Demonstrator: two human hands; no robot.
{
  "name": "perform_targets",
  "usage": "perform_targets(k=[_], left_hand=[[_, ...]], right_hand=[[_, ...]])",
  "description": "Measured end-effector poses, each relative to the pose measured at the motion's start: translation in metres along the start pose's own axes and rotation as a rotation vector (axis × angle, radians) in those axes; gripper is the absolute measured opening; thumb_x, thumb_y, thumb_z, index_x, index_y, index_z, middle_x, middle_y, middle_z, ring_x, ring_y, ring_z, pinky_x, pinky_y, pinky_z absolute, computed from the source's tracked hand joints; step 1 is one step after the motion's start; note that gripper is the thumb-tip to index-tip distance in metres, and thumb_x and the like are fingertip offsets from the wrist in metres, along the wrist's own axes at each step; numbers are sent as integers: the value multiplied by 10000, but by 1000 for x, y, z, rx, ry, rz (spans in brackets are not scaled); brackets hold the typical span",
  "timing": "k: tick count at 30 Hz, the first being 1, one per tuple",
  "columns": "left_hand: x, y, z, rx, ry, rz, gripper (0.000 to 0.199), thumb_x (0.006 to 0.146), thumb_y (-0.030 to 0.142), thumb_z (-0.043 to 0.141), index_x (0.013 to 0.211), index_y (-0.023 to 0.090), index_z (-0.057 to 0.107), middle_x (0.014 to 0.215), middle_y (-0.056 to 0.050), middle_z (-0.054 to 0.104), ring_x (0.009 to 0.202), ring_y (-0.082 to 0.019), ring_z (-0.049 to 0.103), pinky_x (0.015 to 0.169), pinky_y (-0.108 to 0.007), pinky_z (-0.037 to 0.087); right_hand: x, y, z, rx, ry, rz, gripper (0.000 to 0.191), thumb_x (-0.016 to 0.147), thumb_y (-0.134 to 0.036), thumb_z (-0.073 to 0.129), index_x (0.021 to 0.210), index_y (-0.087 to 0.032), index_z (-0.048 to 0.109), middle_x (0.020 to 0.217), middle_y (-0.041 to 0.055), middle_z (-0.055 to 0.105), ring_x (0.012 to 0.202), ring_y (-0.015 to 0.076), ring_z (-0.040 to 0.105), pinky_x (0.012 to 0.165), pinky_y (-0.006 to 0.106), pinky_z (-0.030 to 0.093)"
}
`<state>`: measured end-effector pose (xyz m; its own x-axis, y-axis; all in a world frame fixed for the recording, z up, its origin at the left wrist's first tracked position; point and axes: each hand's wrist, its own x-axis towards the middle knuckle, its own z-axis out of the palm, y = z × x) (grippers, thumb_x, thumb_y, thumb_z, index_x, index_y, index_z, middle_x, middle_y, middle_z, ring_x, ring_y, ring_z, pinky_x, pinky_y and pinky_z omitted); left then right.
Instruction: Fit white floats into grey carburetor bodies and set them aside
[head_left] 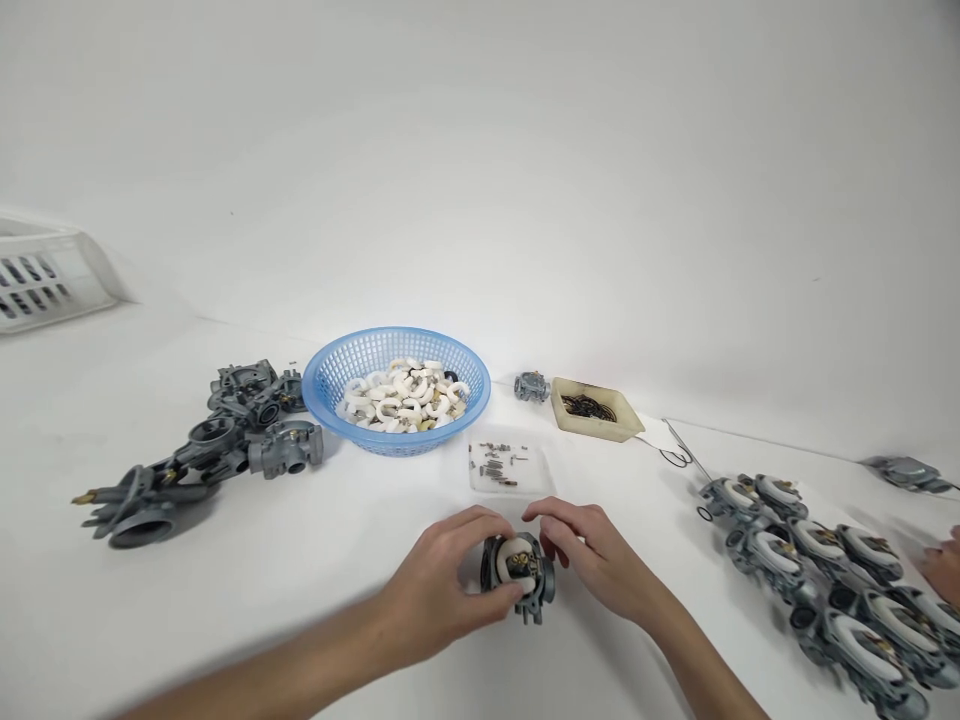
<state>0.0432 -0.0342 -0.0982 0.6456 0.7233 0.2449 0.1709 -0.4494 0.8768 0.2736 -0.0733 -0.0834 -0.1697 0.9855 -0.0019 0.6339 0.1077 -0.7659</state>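
L hand (439, 572) gripping carb (537, 573), white float (505, 562) on it, near 6 o'clock in view; R hand (596, 560) half-curled at carb's 2 o'clock, can't tell if pinching sth. Blue basket (390, 444) at carb's 11, small-parts tray (537, 480) at 12.

I see a grey carburettor (535, 566) low mid-view, open side showing. A white C-shaped float (504, 562) sits in it.

Slim, bare forearms (330, 645) lead to a bare left hand (439, 578) and bare right hand (598, 556), both slender-fingered.
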Motion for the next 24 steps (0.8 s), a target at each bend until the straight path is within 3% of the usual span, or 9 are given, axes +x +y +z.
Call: perform_targets(k=[6, 10, 16, 20, 24], left_hand=[[-2, -6, 3, 66, 6, 39, 337, 800, 269, 772, 1122, 270, 673, 1112, -11, 713, 993, -226, 674, 924, -326, 528], [-3, -9, 6, 91, 30, 47, 366, 762, 260, 786, 1111, 268, 675, 1106, -11, 718, 988, -240, 675, 924, -345, 529], [-4, -9, 10, 125, 65, 28, 321, 753, 289, 771, 1066, 273, 699, 1044, -26, 735, 931, -271, 683, 878, -390, 534], [-2, -11, 10, 138, 63, 28, 322, 742, 296, 774, 1055, 275, 702, 998, -22, 739, 900, -272, 685, 848, -392, 537], [-2, -12, 9, 141, 50, 40, 317, 763, 317, 757, 1072, 287, 696, 1019, -26, 737, 916, -278, 686, 859, -395, 541]], right_hand=[[2, 1, 6, -45, -21, -8, 369, 1060, -408, 357, 1097, -223, 673, 665, -21, 545, 636, 157, 531, 664, 269, 448], [3, 6, 6, -203, 59, -8, 385, 1055, -493, 371, 1106, -249, 665, 674, -22, 561, 633, 160, 510, 643, 270, 434], [23, 7, -12, -361, 133, 26, 409, 1033, -514, 390, 1130, -220, 658, 731, 12, 622, 638, 174, 542, 647, 296, 450], [58, -2, -25, -509, 20, 33, 300, 988, -396, 507, 1196, -243, 661, 833, 17, 677, 760, 194, 611, 692, 306, 469], [100, -15, -24, -656, -182, 26, 200, 953, -326, 629, 1081, -186, 693, 938, 37, 686, 908, 197, 637, 817, 337, 515]])
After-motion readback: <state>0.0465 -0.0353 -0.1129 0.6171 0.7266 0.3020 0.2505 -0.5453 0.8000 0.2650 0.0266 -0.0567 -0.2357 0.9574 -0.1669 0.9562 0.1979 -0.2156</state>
